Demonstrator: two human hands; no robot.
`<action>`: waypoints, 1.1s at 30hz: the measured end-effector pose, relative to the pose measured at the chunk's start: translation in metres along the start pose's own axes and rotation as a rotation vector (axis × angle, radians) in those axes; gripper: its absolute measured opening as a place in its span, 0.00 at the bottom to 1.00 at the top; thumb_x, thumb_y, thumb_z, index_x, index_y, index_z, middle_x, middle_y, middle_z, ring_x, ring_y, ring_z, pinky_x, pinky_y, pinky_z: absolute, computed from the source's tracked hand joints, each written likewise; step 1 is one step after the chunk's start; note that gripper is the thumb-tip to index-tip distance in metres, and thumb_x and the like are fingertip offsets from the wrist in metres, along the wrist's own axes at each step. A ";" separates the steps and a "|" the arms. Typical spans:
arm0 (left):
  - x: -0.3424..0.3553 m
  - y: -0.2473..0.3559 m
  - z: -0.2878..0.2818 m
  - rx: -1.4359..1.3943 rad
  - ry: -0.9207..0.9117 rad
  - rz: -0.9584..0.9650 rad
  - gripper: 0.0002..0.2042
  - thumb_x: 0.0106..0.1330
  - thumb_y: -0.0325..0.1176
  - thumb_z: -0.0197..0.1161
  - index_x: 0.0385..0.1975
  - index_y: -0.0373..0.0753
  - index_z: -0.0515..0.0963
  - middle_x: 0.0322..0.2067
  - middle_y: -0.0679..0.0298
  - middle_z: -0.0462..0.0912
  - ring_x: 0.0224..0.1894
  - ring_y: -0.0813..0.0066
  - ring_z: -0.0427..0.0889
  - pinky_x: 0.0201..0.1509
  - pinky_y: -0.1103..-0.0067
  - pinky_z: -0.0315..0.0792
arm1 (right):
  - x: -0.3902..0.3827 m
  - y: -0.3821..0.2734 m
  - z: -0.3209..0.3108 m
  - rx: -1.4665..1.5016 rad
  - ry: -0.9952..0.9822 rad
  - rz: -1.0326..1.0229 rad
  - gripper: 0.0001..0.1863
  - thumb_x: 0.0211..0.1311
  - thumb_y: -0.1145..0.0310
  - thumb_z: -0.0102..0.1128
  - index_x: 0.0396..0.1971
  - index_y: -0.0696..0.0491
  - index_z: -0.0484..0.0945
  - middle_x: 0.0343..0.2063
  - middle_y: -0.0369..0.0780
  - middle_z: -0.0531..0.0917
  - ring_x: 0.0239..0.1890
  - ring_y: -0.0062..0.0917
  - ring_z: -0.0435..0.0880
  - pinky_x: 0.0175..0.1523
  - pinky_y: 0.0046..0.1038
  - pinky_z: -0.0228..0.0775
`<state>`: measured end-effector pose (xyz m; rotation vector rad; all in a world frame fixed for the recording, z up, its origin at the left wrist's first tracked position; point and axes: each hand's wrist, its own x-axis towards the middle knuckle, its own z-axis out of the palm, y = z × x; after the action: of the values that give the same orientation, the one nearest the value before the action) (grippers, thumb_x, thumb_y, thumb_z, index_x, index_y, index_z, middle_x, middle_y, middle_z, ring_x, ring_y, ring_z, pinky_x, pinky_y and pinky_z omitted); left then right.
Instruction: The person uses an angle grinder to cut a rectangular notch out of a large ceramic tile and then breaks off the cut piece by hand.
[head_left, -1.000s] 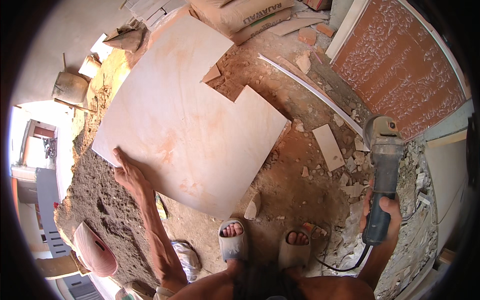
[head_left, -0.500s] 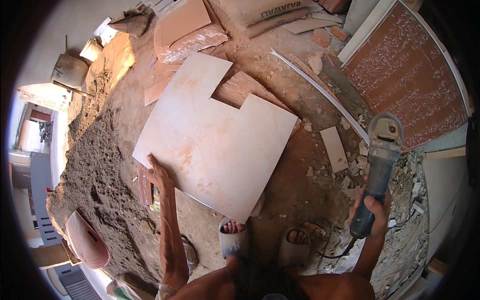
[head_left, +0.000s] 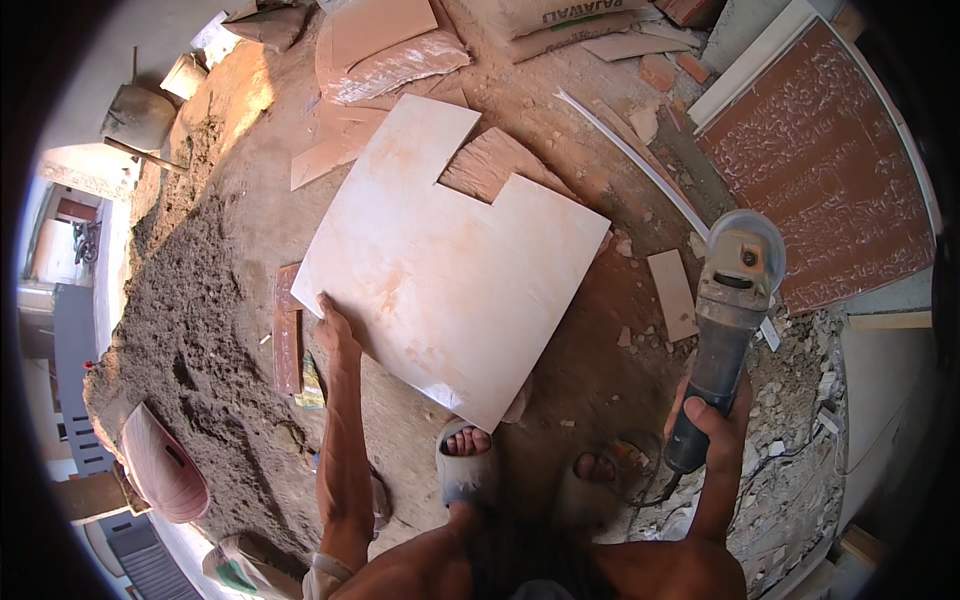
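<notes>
A large white tile (head_left: 440, 290) with a square notch in its far edge rests tilted over a crumpled brown sack (head_left: 508, 165), its near corner by my left sandal (head_left: 466, 470). My left hand (head_left: 336, 328) grips the tile's left corner, thumb on top and the other fingers hidden beneath. In my right hand (head_left: 728, 415) is an angle grinder (head_left: 722, 345), held by its dark body to the right of the tile and apart from it. The grinder's head and round disc point away from me. Its cord hangs down toward my right foot.
A narrow tile offcut (head_left: 672, 295) and rubble (head_left: 800, 400) lie at right, near a leaning brown panel (head_left: 820, 170) with white smears. A long white strip (head_left: 640, 155) lies farther off. Sand (head_left: 200, 300) is heaped at left; full sacks (head_left: 570, 25) lie at the far side.
The tile and my left hand have shifted a little to the right. The grinder has come left and slightly nearer the tile, with its disc turned more into view.
</notes>
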<state>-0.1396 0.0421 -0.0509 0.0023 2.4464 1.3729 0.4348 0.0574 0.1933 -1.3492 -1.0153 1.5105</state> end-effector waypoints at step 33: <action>-0.407 0.088 0.029 -0.078 -1.602 -0.035 0.23 0.84 0.46 0.59 0.66 0.33 0.77 0.54 0.61 0.87 0.57 0.78 0.80 0.65 0.76 0.74 | -0.008 0.077 0.036 -0.419 0.133 -0.119 0.37 0.53 0.67 0.82 0.60 0.60 0.71 0.47 0.48 0.83 0.47 0.37 0.87 0.52 0.39 0.80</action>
<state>0.2388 0.0465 0.1254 0.7181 1.0100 0.7945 0.3941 0.0247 0.1265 -1.6189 -1.3501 1.1412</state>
